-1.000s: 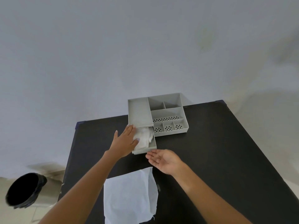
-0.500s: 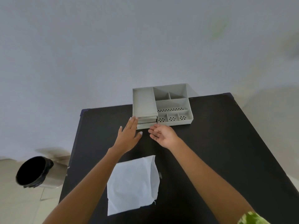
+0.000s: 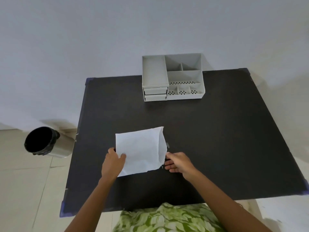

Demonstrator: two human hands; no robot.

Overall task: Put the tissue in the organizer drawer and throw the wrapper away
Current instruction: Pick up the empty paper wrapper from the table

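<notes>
The white wrapper (image 3: pixel 142 149) lies flat on the black table (image 3: pixel 217 131), near its front middle. My left hand (image 3: pixel 114 162) pinches the wrapper's left edge, thumb on top. At the wrapper's right edge, my right hand (image 3: pixel 177 162) rests with fingertips touching it; whether it grips is unclear. The grey organizer (image 3: pixel 172 77) stands at the table's far edge. Its two drawers (image 3: pixel 155 94) on the left side are pushed in. The tissue is hidden from view.
A round bin with a black liner (image 3: pixel 41 141) stands on the floor, left of the table. A pale wall rises behind the organizer. Green patterned clothing (image 3: pixel 167 218) shows at the near table edge.
The drawer with the tissue was pushed in. Both hands drew back from the organizer to the wrapper, and the left hand took hold of its edge.
</notes>
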